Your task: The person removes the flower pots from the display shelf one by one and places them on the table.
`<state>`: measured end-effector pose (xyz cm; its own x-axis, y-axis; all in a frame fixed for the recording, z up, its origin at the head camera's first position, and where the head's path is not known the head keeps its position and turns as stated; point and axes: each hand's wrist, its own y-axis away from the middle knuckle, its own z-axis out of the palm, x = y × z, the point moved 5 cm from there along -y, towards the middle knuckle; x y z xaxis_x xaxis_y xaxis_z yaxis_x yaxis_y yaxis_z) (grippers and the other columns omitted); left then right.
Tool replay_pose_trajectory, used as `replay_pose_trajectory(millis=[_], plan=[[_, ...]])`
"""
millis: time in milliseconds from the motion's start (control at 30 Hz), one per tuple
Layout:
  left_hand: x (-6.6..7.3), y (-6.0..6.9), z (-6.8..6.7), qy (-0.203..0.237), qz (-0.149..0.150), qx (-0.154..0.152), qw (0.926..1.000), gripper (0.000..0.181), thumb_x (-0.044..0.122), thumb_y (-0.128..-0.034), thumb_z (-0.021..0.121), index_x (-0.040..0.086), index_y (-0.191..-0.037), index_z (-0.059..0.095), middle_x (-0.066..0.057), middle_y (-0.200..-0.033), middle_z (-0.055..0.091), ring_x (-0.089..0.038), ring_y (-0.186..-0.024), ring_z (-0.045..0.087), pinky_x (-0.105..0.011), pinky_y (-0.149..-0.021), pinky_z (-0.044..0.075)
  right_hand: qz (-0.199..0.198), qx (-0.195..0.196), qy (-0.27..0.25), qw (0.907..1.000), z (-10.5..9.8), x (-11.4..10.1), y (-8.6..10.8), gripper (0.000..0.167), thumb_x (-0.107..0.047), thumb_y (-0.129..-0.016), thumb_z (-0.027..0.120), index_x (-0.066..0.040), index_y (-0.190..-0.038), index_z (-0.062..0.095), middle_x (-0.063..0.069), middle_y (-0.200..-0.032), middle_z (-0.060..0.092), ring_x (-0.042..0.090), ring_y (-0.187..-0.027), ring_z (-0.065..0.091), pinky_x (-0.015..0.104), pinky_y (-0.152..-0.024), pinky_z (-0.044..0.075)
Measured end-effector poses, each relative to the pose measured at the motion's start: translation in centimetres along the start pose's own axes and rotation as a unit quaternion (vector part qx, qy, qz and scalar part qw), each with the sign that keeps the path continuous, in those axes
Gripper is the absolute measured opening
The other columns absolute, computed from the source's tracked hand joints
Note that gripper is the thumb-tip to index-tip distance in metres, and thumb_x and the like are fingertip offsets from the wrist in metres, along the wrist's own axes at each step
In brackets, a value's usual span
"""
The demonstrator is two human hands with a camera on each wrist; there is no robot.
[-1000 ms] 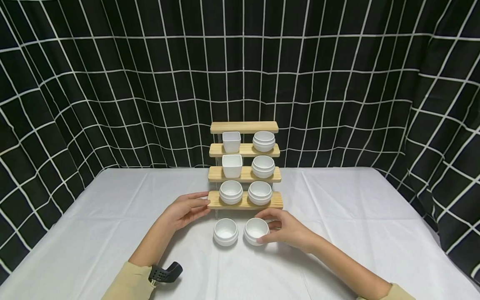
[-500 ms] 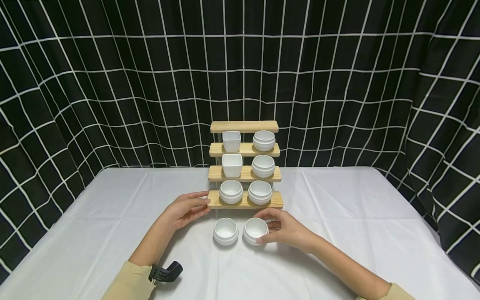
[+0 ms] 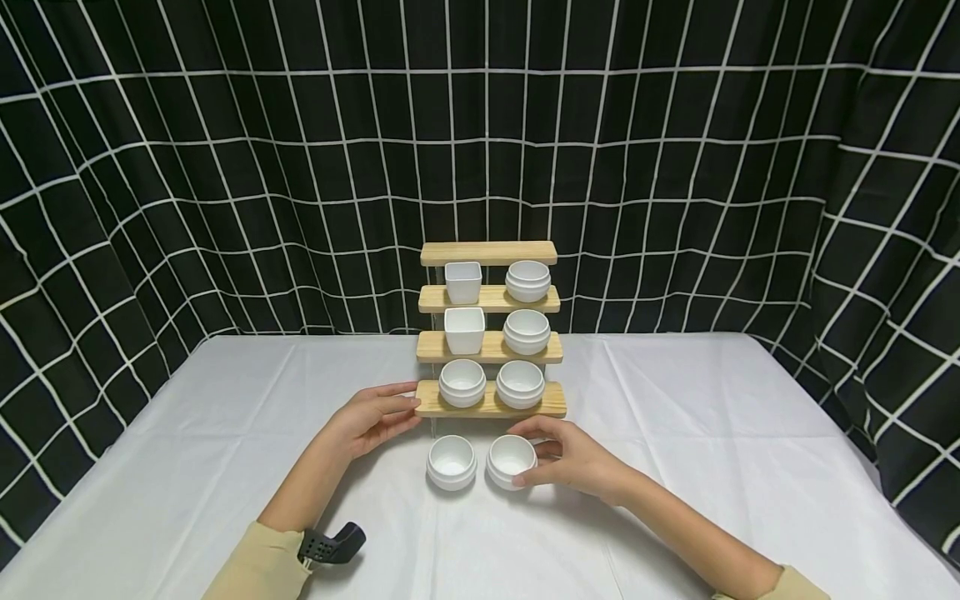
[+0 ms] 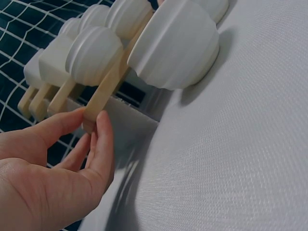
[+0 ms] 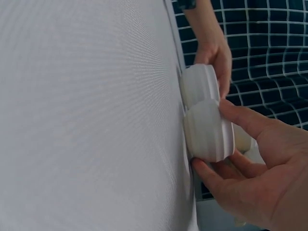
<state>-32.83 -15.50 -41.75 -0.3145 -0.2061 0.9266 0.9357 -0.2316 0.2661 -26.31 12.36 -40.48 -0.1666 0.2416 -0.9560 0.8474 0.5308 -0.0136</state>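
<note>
While pinching the bottom board (image 3: 491, 410) at its end with the left hand (image 3: 373, 421), likely to steady the rack (image 3: 489, 253), grips 1 bowl (image 3: 510, 463) by its sides with the right hand (image 3: 568, 458), on the cloth (image 3: 667, 400) near another bowl (image 3: 452, 464), perhaps for spacing.

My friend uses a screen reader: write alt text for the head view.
A person's right hand grips a round white bowl on white cloth, with a second bowl beside it; the left hand holds the lowest shelf of a wooden stand. Four round bowls and two square ones sit on the stand's lower three tiers.
</note>
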Motion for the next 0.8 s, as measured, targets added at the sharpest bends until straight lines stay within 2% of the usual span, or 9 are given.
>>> replay_pose_trajectory(millis=[233, 567, 667, 800], plan=[[0.1, 0.1, 0.1, -0.007, -0.003, 0.005, 1.0000, 0.055, -0.007, -0.1033, 0.058, -0.011, -0.156, 0.040, -0.017, -0.116, 0.063, -0.012, -0.087, 0.073, -0.023, -0.088, 0.066, 0.000, 0.001, 0.005, 1.0000, -0.1, -0.1, 0.0, 0.063, -0.005, -0.087, 0.085, 0.010, -0.140, 0.055, 0.020, -0.131, 0.065, 0.026, -0.113, 0.070, 0.020, -0.090, 0.059], [0.1, 0.1, 0.1, -0.008, -0.003, 0.005, 1.0000, 0.055, -0.008, -0.1028, 0.058, -0.011, -0.155, 0.041, -0.015, -0.112, 0.065, -0.011, -0.087, 0.072, -0.023, -0.087, 0.066, -0.013, 0.011, 0.022, 0.9996, -0.4, -0.7, 0.2, 0.061, -0.007, -0.088, 0.084, 0.011, -0.139, 0.056, 0.027, -0.140, 0.060, 0.034, -0.119, 0.067, 0.021, -0.096, 0.057], [0.1, 0.1, 0.1, -0.006, -0.003, 0.005, 1.0000, 0.055, -0.008, -0.1028, 0.058, -0.011, -0.155, 0.041, -0.016, -0.113, 0.065, -0.011, -0.087, 0.072, -0.023, -0.087, 0.066, -0.022, 0.013, 0.034, 0.9991, -0.5, -1.0, 0.3, 0.061, -0.008, -0.089, 0.084, 0.011, -0.139, 0.056, 0.028, -0.142, 0.059, 0.035, -0.120, 0.066, 0.029, -0.101, 0.058], [0.1, 0.2, 0.1, -0.007, -0.005, 0.008, 0.9999, 0.056, -0.007, -0.1028, 0.059, -0.010, -0.155, 0.041, -0.017, -0.115, 0.064, -0.012, -0.087, 0.072, -0.023, -0.088, 0.066, -0.033, 0.017, 0.048, 0.9982, -0.7, -1.4, 0.3, 0.059, -0.008, -0.090, 0.082, 0.011, -0.139, 0.056, 0.030, -0.142, 0.058, 0.040, -0.124, 0.063, 0.048, -0.111, 0.056]])
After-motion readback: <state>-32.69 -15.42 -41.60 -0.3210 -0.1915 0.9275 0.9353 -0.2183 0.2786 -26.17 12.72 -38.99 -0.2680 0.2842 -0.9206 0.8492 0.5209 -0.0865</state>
